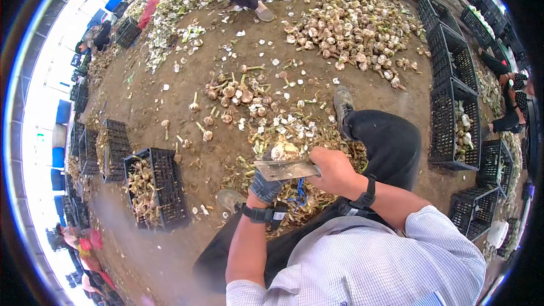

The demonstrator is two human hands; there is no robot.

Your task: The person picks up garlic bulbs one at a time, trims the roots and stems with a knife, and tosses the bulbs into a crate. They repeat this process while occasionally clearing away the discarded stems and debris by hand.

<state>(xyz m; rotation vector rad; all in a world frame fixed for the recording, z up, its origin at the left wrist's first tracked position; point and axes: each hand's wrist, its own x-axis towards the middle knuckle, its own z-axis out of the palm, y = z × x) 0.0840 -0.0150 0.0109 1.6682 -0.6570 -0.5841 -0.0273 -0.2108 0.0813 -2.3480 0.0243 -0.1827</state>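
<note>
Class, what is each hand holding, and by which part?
The right hand grips a wide knife at its right end, any handle hidden in the fist. The gloved left hand holds a garlic bulb; the knife hides exactly where.

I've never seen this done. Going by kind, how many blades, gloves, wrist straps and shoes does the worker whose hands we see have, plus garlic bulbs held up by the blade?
Blade: 1, in the right hand
Glove: 1, on the left
Wrist straps: 2, one per arm
Shoes: 2
Garlic bulb by the blade: 1
Total: 7
</note>
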